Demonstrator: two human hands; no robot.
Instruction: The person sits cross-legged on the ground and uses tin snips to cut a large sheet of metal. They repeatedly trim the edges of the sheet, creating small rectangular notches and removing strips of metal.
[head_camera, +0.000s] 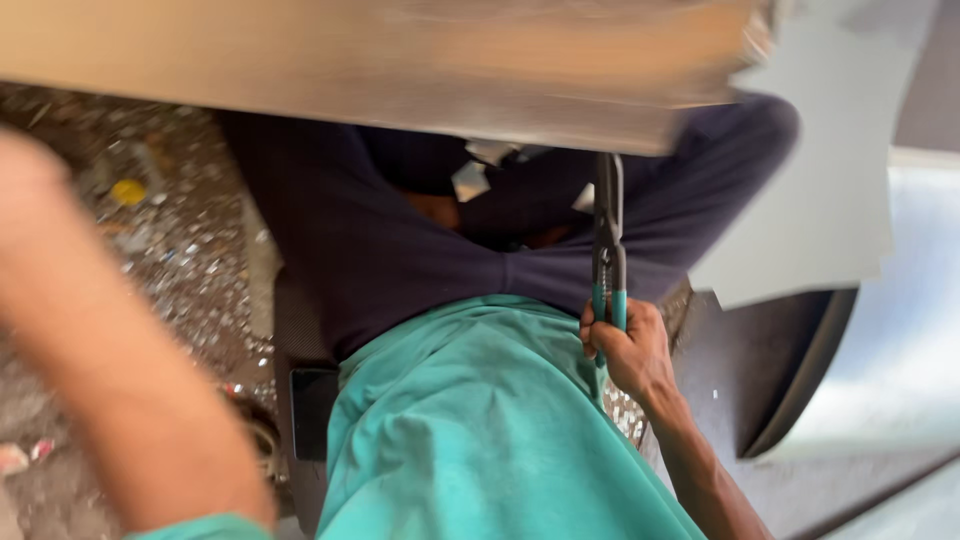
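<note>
The right hand (628, 350) is wrapped around the teal-covered handles of a pair of tin snips (608, 250), its fingers (592, 335) closed tight on the grips. The snips stand nearly upright in front of the person's lap, handles low and dark metal blades pointing up, their tips meeting the lower edge of a broad metal sheet (400, 70) that spans the top of the view. The sheet is blurred, so whether the blades are biting into it or only touching its edge cannot be told for sure.

The left hand itself is out of view: only the forearm (110, 370) shows, large and blurred, crossing the left side of the picture with a strip of teal sleeve at the bottom, so I cannot tell whether those fingers are open or closed.

The person wears a teal shirt (480, 430) and dark purple trousers (400, 240), knees spread, with the snips between them. A pale grey sheet (830, 200) hangs at the right, overlapping the right knee, and below it lies a curved shiny metal piece (890, 370) with a dark rim. The floor (170, 260) on the left is strewn with small bright metal scraps and bits of rubbish, among them a yellow bit near the top left.
</note>
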